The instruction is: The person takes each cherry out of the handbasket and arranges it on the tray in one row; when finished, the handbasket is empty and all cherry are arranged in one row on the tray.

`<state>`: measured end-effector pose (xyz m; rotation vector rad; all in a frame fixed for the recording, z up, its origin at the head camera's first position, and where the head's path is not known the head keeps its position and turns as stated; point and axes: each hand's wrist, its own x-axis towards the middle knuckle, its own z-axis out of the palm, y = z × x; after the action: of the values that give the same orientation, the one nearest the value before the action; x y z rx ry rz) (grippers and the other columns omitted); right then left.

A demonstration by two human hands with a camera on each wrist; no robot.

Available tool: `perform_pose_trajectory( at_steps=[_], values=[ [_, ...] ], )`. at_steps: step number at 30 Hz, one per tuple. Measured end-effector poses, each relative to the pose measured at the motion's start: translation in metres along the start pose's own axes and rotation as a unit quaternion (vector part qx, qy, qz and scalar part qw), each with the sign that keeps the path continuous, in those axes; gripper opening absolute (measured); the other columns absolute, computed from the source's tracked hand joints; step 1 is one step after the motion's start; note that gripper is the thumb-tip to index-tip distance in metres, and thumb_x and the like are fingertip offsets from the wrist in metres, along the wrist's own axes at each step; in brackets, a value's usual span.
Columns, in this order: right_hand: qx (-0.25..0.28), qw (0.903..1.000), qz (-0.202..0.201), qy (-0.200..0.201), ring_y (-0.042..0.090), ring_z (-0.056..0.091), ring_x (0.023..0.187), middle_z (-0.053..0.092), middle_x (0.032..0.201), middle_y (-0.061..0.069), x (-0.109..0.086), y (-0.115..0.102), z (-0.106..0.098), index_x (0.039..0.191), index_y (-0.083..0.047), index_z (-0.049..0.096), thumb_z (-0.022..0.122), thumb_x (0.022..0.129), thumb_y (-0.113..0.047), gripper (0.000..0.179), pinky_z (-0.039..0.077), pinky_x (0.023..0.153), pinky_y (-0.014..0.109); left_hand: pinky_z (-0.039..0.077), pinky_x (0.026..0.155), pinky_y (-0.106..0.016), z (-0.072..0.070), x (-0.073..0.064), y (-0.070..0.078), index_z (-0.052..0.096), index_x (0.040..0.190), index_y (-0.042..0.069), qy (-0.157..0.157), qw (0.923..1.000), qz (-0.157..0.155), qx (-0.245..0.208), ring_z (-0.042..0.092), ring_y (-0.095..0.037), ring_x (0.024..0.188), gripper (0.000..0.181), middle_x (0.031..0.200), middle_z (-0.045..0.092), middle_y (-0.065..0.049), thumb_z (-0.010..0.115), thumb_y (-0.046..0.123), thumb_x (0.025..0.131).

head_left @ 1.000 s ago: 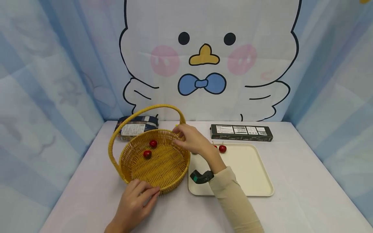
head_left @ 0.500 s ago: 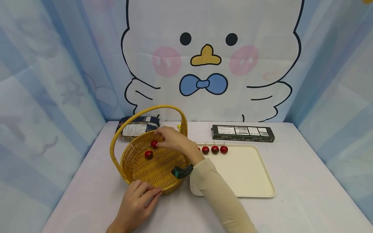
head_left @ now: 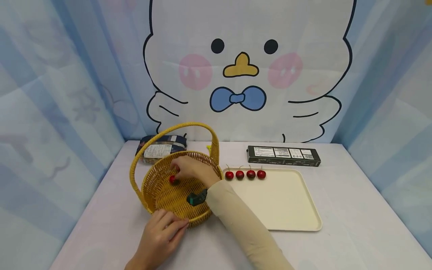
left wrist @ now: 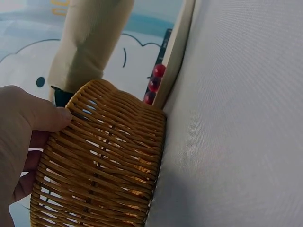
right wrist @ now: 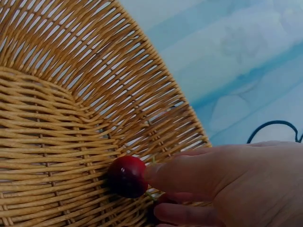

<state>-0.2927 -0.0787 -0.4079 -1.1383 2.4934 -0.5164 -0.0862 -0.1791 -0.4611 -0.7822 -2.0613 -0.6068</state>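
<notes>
A yellow-brown wicker basket [head_left: 168,197] with a tall arched handle stands on the table at left. My left hand [head_left: 160,234] grips its near rim, thumb outside against the weave in the left wrist view. My right hand [head_left: 190,168] reaches down inside the basket. One dark red cherry [right wrist: 128,176] lies on the woven bottom, right at the thumb tip. Thumb and fingers pinch a second cherry [right wrist: 160,207], mostly hidden behind them; in the head view the hand covers it.
Right of the basket a cream tray [head_left: 287,202] bears several cherries [head_left: 251,174] with stems, in a row along its far edge. Behind it lies a long black box [head_left: 283,156]. A dark blue packet [head_left: 162,148] sits behind the basket, near the curtain.
My right hand has moved left from the basket's right rim down to the two cherries inside, uncovering the row on the tray. My left hand stays at the rim.
</notes>
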Motion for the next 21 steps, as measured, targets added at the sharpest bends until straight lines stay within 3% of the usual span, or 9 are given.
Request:
perform_pose_trajectory(
  at_steps=[9,13,21],
  values=[
    [-0.033,0.9973,-0.004,-0.065,0.012,0.063,0.106,0.069,0.121,0.0,0.0063,-0.0048,0.005,0.123,-0.018,0.07,0.07,0.095,-0.019,0.028,0.052,0.086,0.025,0.034,0.068,-0.025,-0.0005,-0.0006,0.0007,0.081,0.086,0.012,-0.003,1.0,-0.004,0.002,0.047,-0.011,0.07,0.035,0.076,0.062,0.005,0.057,0.031,0.103],
    [-0.02,0.9968,-0.008,-0.077,0.012,0.064,0.103,0.07,0.115,0.0,0.0053,-0.0053,0.0049,0.113,-0.018,0.073,0.071,0.094,-0.016,0.019,0.052,0.083,0.025,0.034,0.067,-0.025,-0.0009,-0.0011,0.0005,0.081,0.086,0.011,-0.006,1.0,-0.005,0.002,0.047,-0.012,0.071,0.034,0.076,0.062,0.005,0.057,0.03,0.103],
    [-0.023,0.9962,0.005,-0.084,0.013,0.064,0.102,0.069,0.116,0.0,0.0047,-0.0078,0.0054,0.114,-0.019,0.071,0.07,0.094,-0.015,0.02,0.052,0.082,0.026,0.034,0.068,-0.024,-0.0016,-0.0029,0.0001,0.081,0.087,0.012,-0.013,0.9998,-0.013,0.003,0.048,-0.011,0.071,0.034,0.076,0.062,0.005,0.057,0.031,0.102]
  ],
)
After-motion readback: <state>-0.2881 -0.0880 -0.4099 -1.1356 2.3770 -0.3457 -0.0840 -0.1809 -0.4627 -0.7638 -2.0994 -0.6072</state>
